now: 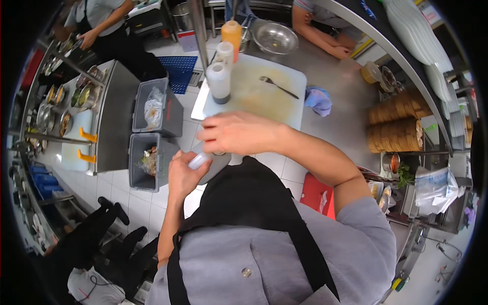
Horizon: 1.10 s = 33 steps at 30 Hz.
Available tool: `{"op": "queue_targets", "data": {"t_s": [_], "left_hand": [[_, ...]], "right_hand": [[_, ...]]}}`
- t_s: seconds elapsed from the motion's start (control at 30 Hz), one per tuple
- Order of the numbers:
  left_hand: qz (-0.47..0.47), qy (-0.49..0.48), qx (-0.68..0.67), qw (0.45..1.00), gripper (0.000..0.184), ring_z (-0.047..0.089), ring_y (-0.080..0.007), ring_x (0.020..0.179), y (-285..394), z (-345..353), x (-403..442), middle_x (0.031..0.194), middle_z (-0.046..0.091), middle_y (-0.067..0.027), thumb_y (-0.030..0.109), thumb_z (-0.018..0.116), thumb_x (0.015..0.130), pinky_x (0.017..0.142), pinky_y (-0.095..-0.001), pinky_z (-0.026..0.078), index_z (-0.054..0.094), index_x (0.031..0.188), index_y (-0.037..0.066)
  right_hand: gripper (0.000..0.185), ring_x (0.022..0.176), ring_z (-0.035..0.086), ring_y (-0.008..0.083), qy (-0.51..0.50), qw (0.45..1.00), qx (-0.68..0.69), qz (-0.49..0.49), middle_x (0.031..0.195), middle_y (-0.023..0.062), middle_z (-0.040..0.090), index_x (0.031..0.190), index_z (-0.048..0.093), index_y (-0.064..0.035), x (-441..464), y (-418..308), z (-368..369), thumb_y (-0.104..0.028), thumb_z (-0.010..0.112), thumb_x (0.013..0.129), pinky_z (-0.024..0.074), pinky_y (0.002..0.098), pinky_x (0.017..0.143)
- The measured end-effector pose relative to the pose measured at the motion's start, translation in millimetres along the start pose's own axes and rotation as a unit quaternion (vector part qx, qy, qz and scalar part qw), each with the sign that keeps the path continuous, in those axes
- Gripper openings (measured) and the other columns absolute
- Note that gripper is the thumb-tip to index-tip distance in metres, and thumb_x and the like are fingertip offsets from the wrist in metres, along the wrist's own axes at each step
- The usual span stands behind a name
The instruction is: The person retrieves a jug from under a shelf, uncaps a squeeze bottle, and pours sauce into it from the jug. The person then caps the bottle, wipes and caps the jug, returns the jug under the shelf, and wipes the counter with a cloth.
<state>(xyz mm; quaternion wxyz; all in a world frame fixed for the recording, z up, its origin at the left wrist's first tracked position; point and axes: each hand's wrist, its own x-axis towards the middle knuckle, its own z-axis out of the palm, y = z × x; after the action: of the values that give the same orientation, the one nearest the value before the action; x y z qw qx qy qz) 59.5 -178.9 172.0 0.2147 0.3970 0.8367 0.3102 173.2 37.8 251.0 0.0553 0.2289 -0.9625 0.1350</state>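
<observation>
My left hand (184,175) is closed around a smooth, whitish rounded piece (199,160) that looks like a handle. Beside it, under my hands, is a flat grey piece (217,166); whether the two are joined I cannot tell. Just above, my right hand (236,133) has its fingers curled down, and what they pinch, if anything, is hidden. Both hands are at the near edge of a white cutting board (249,101). A fork (279,87) lies on the board. A squeeze bottle with dark liquid (219,84) stands at its left side.
An orange sauce bottle (231,38) and a metal bowl (275,39) stand farther back. A crumpled bluish cloth (318,100) lies right of the board. Bamboo steamers (395,136) are stacked at right. Grey bins (147,175) stand left. Other people are at the back and lower left.
</observation>
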Motion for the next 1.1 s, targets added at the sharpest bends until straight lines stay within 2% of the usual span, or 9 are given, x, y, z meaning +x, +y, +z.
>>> {"op": "queue_targets", "data": {"t_s": [0.13, 0.4, 0.5, 0.6, 0.63, 0.73, 0.8, 1.03, 1.1], "left_hand": [[-0.007, 0.020, -0.009, 1.000, 0.037, 0.063, -0.0375, 0.078, 8, 6, 6, 0.081, 0.062, -0.0196, 0.034, 0.085, 0.076, 0.073, -0.0457, 0.050, 0.075, 0.085, 0.000], [-0.050, 0.068, -0.111, 0.990, 0.033, 0.060, -0.0316, 0.073, 32, 19, 6, 0.077, 0.059, -0.0157, 0.032, 0.072, 0.090, 0.072, -0.0413, 0.047, 0.073, 0.094, 0.000], [-0.032, 0.019, -0.155, 0.987, 0.025, 0.059, -0.0205, 0.074, 36, 27, 15, 0.080, 0.065, -0.0075, 0.021, 0.062, 0.097, 0.076, -0.0343, 0.047, 0.069, 0.106, -0.001], [-0.062, -0.036, -0.387, 0.919, 0.029, 0.061, -0.0083, 0.082, 65, 42, 24, 0.094, 0.073, -0.0060, 0.012, 0.055, 0.101, 0.074, -0.0250, 0.047, 0.059, 0.125, -0.005], [-0.082, -0.044, -0.378, 0.921, 0.027, 0.063, -0.0116, 0.093, 79, 44, 27, 0.098, 0.072, -0.0073, 0.010, 0.055, 0.102, 0.088, -0.0288, 0.048, 0.060, 0.123, -0.006], [-0.086, -0.016, -0.421, 0.903, 0.026, 0.064, -0.0116, 0.092, 103, 68, 41, 0.101, 0.072, -0.0088, 0.011, 0.057, 0.103, 0.086, -0.0278, 0.050, 0.060, 0.123, -0.006], [-0.070, 0.025, -0.505, 0.860, 0.028, 0.057, -0.0056, 0.076, 116, 85, 50, 0.094, 0.071, -0.0079, 0.014, 0.062, 0.100, 0.066, -0.0233, 0.045, 0.061, 0.119, -0.007], [-0.077, 0.044, -0.462, 0.882, 0.023, 0.045, -0.0063, 0.067, 119, 131, 75, 0.078, 0.062, -0.0007, 0.018, 0.069, 0.096, 0.057, -0.0276, 0.039, 0.064, 0.105, -0.002], [-0.067, 0.036, -0.453, 0.888, 0.026, 0.052, -0.0071, 0.072, 115, 136, 81, 0.085, 0.068, -0.0028, 0.016, 0.068, 0.096, 0.062, -0.0269, 0.045, 0.065, 0.113, -0.003]], "right_hand": [[0.033, 0.107, 0.063, 0.0275, 0.112, 0.962, 0.102, 0.228, 0.114, 0.0078, 0.060, 0.118, 0.066, -0.0095, -50, 31, -7, -0.010, 0.069, 0.086, 0.0549, 0.0389, 0.088], [0.042, 0.117, 0.062, 0.0341, 0.217, 0.829, 0.050, 0.513, 0.133, 0.0132, 0.061, 0.124, 0.062, -0.0076, -181, 98, 183, -0.016, 0.077, 0.086, 0.0510, 0.0430, 0.098], [0.045, 0.123, 0.059, 0.0368, 0.267, 0.824, -0.033, 0.498, 0.133, 0.0164, 0.061, 0.125, 0.062, -0.0070, -178, 88, 191, -0.015, 0.078, 0.085, 0.0494, 0.0444, 0.102], [0.055, 0.131, 0.052, 0.0377, 0.340, 0.819, 0.049, 0.460, 0.140, 0.0181, 0.056, 0.131, 0.060, -0.0054, -158, 52, 151, -0.015, 0.082, 0.081, 0.0455, 0.0446, 0.107], [0.059, 0.133, 0.049, 0.0374, 0.385, 0.818, 0.128, 0.408, 0.142, 0.0180, 0.053, 0.133, 0.059, -0.0049, -153, 37, 136, -0.016, 0.084, 0.080, 0.0439, 0.0444, 0.109], [0.065, 0.130, 0.051, 0.0374, 0.349, 0.872, 0.120, 0.321, 0.142, 0.0179, 0.053, 0.135, 0.057, -0.0029, -130, -13, 92, -0.015, 0.085, 0.077, 0.0440, 0.0450, 0.108], [0.067, 0.125, 0.053, 0.0396, 0.344, 0.875, 0.113, 0.321, 0.137, 0.0193, 0.055, 0.133, 0.055, -0.0016, -105, -28, 78, -0.012, 0.085, 0.075, 0.0449, 0.0468, 0.105], [0.067, 0.122, 0.051, 0.0447, 0.463, 0.821, 0.107, 0.318, 0.135, 0.0283, 0.048, 0.130, 0.046, 0.0048, -95, 21, 136, -0.004, 0.082, 0.073, 0.0428, 0.0497, 0.104], [0.066, 0.122, 0.050, 0.0451, 0.451, 0.828, 0.100, 0.318, 0.136, 0.0292, 0.047, 0.129, 0.044, 0.0054, -95, 28, 143, -0.005, 0.081, 0.075, 0.0418, 0.0503, 0.104]]}}
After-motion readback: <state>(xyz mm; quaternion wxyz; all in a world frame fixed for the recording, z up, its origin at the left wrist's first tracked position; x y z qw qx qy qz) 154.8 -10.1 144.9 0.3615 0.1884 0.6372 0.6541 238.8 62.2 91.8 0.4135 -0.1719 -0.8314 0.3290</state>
